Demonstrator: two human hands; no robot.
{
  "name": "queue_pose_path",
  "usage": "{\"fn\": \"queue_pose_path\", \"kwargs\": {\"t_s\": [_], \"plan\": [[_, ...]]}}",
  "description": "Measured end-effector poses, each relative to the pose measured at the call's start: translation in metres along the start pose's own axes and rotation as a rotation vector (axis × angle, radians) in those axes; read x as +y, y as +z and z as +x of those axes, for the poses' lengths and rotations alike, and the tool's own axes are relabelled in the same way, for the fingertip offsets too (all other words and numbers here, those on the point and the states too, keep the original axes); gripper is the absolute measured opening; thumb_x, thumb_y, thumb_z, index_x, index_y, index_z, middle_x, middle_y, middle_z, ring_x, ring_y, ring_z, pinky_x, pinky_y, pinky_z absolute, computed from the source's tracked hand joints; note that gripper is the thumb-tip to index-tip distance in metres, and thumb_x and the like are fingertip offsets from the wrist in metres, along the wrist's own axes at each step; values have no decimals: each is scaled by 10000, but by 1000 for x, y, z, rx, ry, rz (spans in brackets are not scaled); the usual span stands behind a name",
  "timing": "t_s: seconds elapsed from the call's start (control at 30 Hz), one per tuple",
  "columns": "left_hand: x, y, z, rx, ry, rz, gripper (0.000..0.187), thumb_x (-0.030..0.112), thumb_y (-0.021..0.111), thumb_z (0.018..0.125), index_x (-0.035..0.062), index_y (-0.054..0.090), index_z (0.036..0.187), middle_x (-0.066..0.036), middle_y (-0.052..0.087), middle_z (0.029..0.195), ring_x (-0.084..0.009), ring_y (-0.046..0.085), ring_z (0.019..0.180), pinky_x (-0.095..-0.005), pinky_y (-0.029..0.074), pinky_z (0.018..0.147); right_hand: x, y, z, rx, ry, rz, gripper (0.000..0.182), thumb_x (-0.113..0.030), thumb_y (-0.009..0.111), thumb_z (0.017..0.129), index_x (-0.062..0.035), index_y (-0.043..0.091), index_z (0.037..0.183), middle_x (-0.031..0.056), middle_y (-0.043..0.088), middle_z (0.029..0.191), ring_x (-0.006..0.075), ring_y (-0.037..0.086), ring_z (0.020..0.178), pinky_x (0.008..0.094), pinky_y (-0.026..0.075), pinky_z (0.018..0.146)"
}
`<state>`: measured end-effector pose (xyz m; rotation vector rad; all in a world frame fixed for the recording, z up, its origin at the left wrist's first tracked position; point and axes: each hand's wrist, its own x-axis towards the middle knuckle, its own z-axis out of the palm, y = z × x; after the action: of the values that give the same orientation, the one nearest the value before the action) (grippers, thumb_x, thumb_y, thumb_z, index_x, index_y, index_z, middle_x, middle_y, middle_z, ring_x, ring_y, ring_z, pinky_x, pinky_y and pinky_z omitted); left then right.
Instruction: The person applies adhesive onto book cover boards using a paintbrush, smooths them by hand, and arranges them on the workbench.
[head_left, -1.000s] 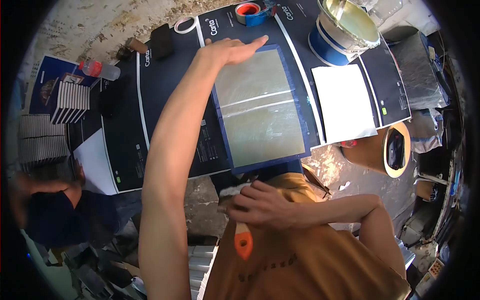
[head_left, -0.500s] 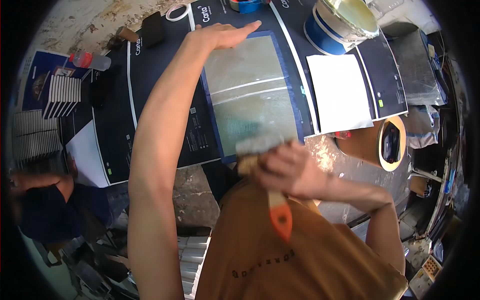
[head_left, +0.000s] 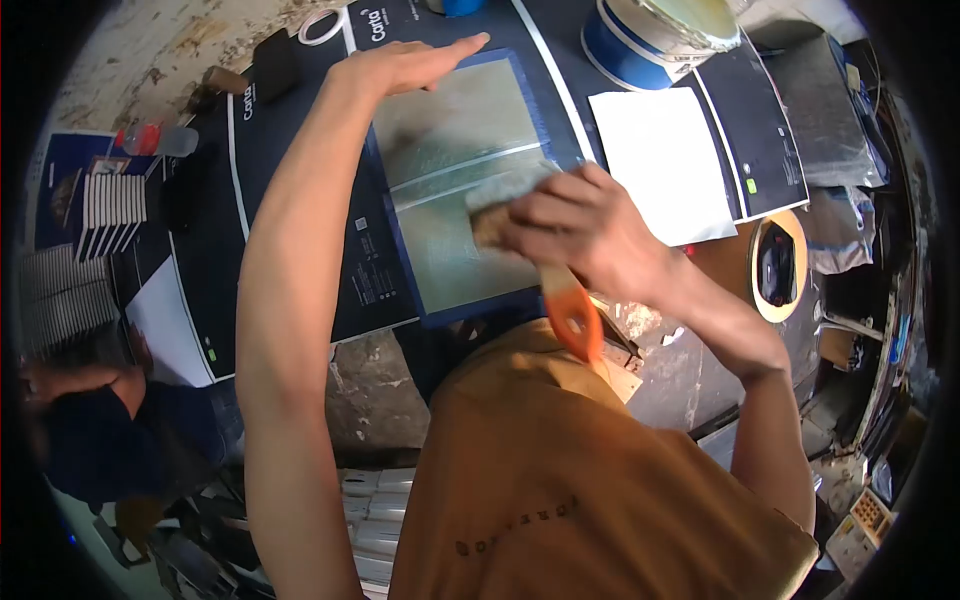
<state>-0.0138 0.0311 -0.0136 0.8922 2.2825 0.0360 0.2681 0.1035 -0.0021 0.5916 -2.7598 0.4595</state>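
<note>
While the dark worktop, covered with black printed sheets, carries everything in reach, the work itself sits on the pale greenish rectangular panel edged in blue tape at its centre. A blue-and-white paint bucket stands beyond the panel to the right, with a blank white paper sheet lying just beside the panel's right edge. A stack of small booklets and a clear bottle with a red cap lie well apart to the left, and a white tape ring lies near the far edge.

The left hand is flat, fingers together and extended, pressed palm-down on the far left corner of the panel. The right hand is clenched around the wide flat brush with an orange handle; the grey bristles meet the panel near its middle, by the two pale lines crossing it, while the handle points back toward the person's chest.

For a clean result, my judgement is that the flat hand should keep steady downward pressure so the panel cannot slide, and the brush should travel in long, even strokes parallel to the taped edges, held at a low angle, without running onto the white paper.
</note>
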Motion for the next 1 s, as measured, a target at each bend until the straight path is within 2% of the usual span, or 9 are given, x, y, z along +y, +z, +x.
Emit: {"fn": "queue_pose_path", "kwargs": {"t_s": [0.03, 0.13, 0.27, 0.37, 0.5, 0.63, 0.73, 0.87, 1.0], "plan": [[5, 1, -5, 44, 26, 32, 1170, 937, 277, 700, -10, 585, 1315, -115, 582, 1353, -296, 568, 991, -515, 375, 1011, 7, 12, 1, -14, -4, -9, 276, -219, 678, 751, -137, 681, 1014, 8, 625, 1008, 175, 575, 922, 321, 395, 758], [3, 1, -4, 20, -11, -14, 1127, 918, 319, 713, 32, 541, 1374, -113, 580, 1358, -297, 583, 977, -496, 371, 1028, -8, 18, -14, -82, -62, -3, 326, -205, 656, 715, -163, 655, 1038, -41, 588, 936, 143, 551, 896, 314, 387, 764], [-10, 6, 6, 49, 11, -79, 1004, 851, 375, 748, 130, 491, 1437, -108, 604, 1335, -239, 539, 813, -458, 411, 940, -50, -11, -55, -193, -76, 146, 290, -239, 662, 688, -164, 654, 968, -69, 586, 871, 125, 573, 829, 293, 393, 767], [-12, -1, 10, -9, 39, -85, 921, 781, 403, 772, 167, 476, 1455, -87, 631, 1307, -185, 402, 663, -396, 419, 830, -50, -16, -45, -15, -29, 39, 283, -224, 658, 671, -151, 656, 944, -59, 592, 896, 127, 566, 838, 282, 387, 750], [-10, -2, 15, -44, 40, -45, 891, 755, 404, 775, 164, 499, 1435, -72, 621, 1327, -208, 454, 711, -401, 417, 876, -38, 15, -27, -1, -41, 112, 236, -193, 638, 708, -143, 647, 938, -32, 574, 915, 137, 554, 914, 296, 388, 775], [-8, 2, 14, -24, -88, 39, 870, 732, 374, 782, 171, 498, 1436, -50, 608, 1349, -254, 535, 871, -428, 395, 973, -57, -7, -42, -230, -105, 246, 250, -212, 648, 710, -160, 653, 954, -37, 586, 927, 137, 566, 951, 305, 399, 783], [-5, -4, 8, -36, -32, -32, 872, 738, 378, 778, 169, 508, 1426, -50, 613, 1344, -251, 524, 846, -431, 398, 961, -47, -15, -36, -46, -128, 17, 258, -225, 626, 719, -164, 648, 970, -43, 580, 930, 131, 564, 979, 299, 401, 780], [-1, -4, 16, -64, -65, 62, 865, 732, 388, 775, 162, 522, 1412, -50, 628, 1322, -248, 509, 816, -439, 397, 952, 15, 0, -2, 63, -45, 13, 241, -192, 651, 688, -150, 646, 925, -42, 557, 860, 148, 537, 852, 310, 381, 754], [0, -3, 11, -58, -76, 60, 840, 718, 370, 789, 174, 529, 1409, -58, 623, 1329, -254, 512, 821, -452, 404, 950, 19, -10, -28, -236, -86, 71, 186, -194, 649, 721, -158, 643, 904, -34, 566, 837, 159, 555, 859, 311, 390, 766]]}}
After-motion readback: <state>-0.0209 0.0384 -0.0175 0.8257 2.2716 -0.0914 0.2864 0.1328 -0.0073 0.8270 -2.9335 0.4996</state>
